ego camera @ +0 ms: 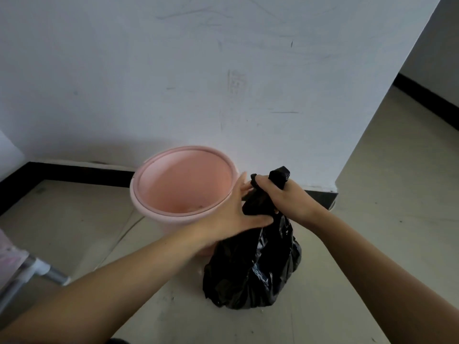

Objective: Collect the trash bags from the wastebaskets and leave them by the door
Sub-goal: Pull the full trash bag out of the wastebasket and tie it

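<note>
The crinkled black plastic trash bag rests on the pale tiled floor just beside the round pink plastic wastebasket, its gathered neck clutched by the right hand while the left hand presses against it, fingers loosely wrapped.

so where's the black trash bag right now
Out of the pink wastebasket, just right of it, low centre; both hands grip the black trash bag at its neck.

One pink wastebasket, one black trash bag, two hands.
</note>
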Motion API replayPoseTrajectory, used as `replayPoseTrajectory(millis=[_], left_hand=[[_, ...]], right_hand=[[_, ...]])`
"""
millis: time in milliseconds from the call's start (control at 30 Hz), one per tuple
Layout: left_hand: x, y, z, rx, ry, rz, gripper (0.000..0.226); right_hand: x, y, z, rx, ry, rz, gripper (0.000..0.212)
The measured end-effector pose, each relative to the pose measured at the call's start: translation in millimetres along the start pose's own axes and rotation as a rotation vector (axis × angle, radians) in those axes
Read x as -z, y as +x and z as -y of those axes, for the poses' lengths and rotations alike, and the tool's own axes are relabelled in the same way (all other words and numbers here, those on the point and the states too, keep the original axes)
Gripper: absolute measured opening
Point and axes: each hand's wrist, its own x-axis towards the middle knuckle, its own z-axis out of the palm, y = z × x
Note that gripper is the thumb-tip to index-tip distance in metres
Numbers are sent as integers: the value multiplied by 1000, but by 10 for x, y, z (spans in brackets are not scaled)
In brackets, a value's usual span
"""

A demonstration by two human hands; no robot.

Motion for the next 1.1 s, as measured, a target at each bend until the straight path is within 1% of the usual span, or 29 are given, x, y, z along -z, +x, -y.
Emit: replayPoseTrajectory(millis=[67,100,167,233,300,367,400,433,467,500,567,600,633,700,800,833,867,900,967,1033,1100], left_hand=[[-80,17,51,-39,62,-27,42],[-88,26,33,-47,39,-68,35],[-54,59,27,1,-64,-147,31],[-7,109,62,72,-159,-171,35],[17,121,120,124,-210,-123,37],[43,107,161,173,-273,-9,30],[74,99,182,213,-328,46,26],[107,86,183,260,-402,86,22],[134,83,185,315,-481,112,19],[152,91,197,371,-555,126,20],[170,114,237,447,-671,112,30],[165,123,253,462,-691,92,31],[148,128,271,469,-683,71,29],[121,128,293,457,-636,20,20],[73,135,308,416,-500,-85,8],[58,141,327,401,-448,-122,4],[37,148,350,377,-383,-150,4],[19,152,385,337,-288,-174,12],[-4,135,435,211,-49,-188,28],[-9,116,425,97,158,-180,24],[4,125,365,48,329,-197,33]], right_hand=[[10,-29,61,-27,57,65,45],[32,-38,73,-40,109,113,50],[112,-35,47,-13,198,270,53],[193,-33,-7,-16,220,461,53],[255,-40,-38,-86,159,604,49],[281,-44,-45,-128,-38,667,42],[275,-39,-54,-129,-176,655,39],[255,-27,-79,-126,-312,605,38],[226,0,-129,-119,-444,526,35],[198,33,-192,-103,-573,441,30],[112,70,-319,-36,-826,297,21],[63,78,-385,-4,-938,246,22],[10,76,-437,21,-1032,216,27],[-94,73,-507,88,-1175,199,38],[-238,56,-579,144,-1230,211,58],[-262,48,-582,145,-1237,218,62],[-270,51,-597,133,-1237,234,62],[-262,53,-594,114,-1216,260,59],[-241,66,-583,63,-1094,362,51],[-231,85,-558,30,-853,449,42],[-210,99,-505,8,-644,425,34]])
